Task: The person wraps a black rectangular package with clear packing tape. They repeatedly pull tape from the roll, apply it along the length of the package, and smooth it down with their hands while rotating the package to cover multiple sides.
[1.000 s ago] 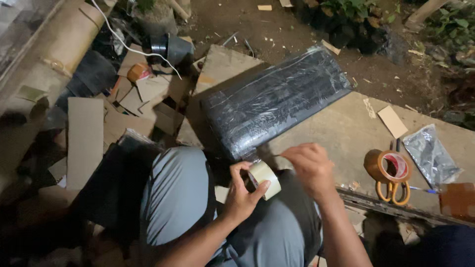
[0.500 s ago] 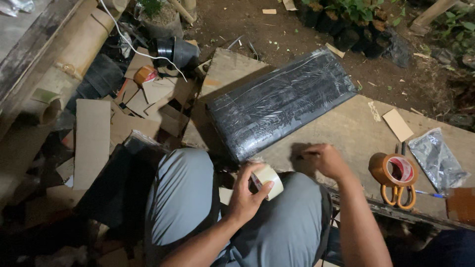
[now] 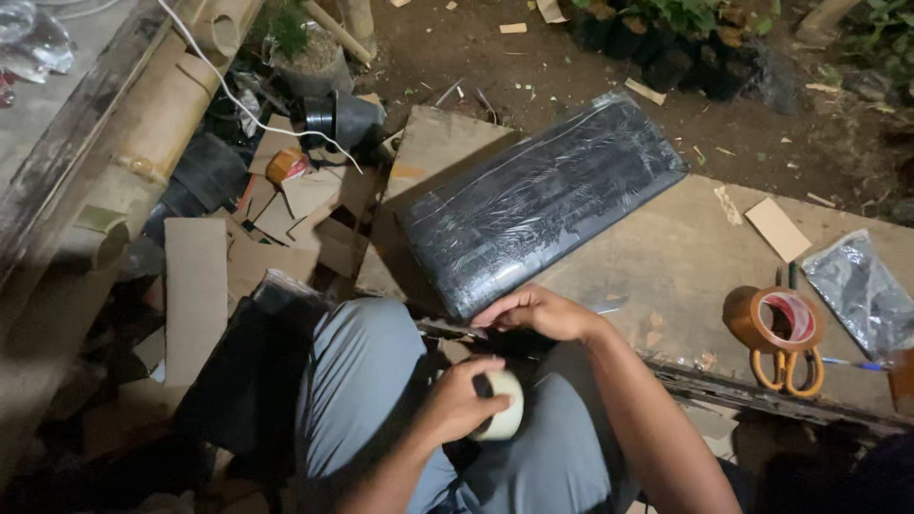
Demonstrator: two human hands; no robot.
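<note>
Honestly, a fair bit is tough to see here. The left hand [image 3: 455,405] is curled tight round a pale roll of tape [image 3: 502,416], and those fingers cover most of the roll, so only its outer rim shows. Just above that grip, the right hand [image 3: 538,312] pinches at the near edge of the black wrapped parcel [image 3: 543,195]; I can't tell if there's a tape end between thumb and fingertips, it's too dark there. The person's lap, in grey trousers [image 3: 367,381], sits under both hands.

The parcel is a long flat block in shiny black plastic, with crinkles and clear tape bands catching the light, lying at a slant up and away from the hands.

It rests on a worn wooden board [image 3: 666,257] over bare dirt. Right of the grip there's 1 brown tape roll [image 3: 762,319] lying over orange-handled scissors [image 3: 785,366], with a silvery bag [image 3: 862,290] past them. Left of the grip it's cardboard scraps [image 3: 195,286], a white cable [image 3: 257,119] and dark pots [image 3: 343,116].
</note>
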